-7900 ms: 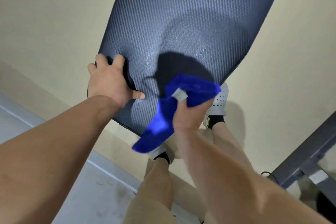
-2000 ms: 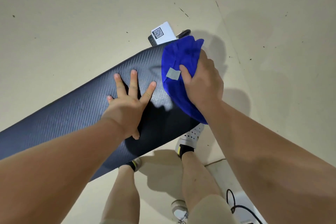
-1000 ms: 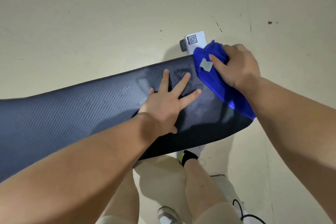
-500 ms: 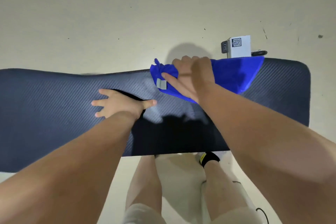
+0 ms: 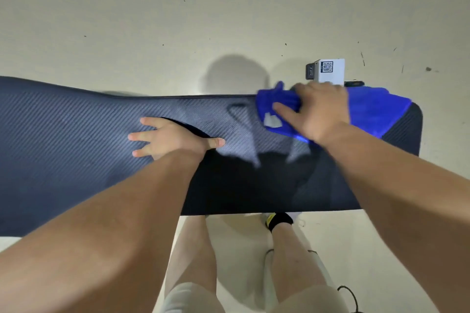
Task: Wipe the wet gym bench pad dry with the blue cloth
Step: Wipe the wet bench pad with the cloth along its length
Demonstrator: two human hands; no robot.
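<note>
The dark textured gym bench pad runs across the view from left to right. My left hand lies flat on its middle with fingers spread and thumb out. My right hand presses the blue cloth onto the pad's far edge near its right end. The cloth has a small grey tag by my fingers and trails toward the pad's right end. A faint damp mark shows on the pad just left of the cloth.
A small white box with a QR code sits on the beige floor just beyond the pad. My legs and a shoe with a black sock stand below the pad's near edge. A black cable lies at the bottom right.
My right hand has slid the cloth to the right along the pad's far edge. My left hand stays flat on the pad's middle.
</note>
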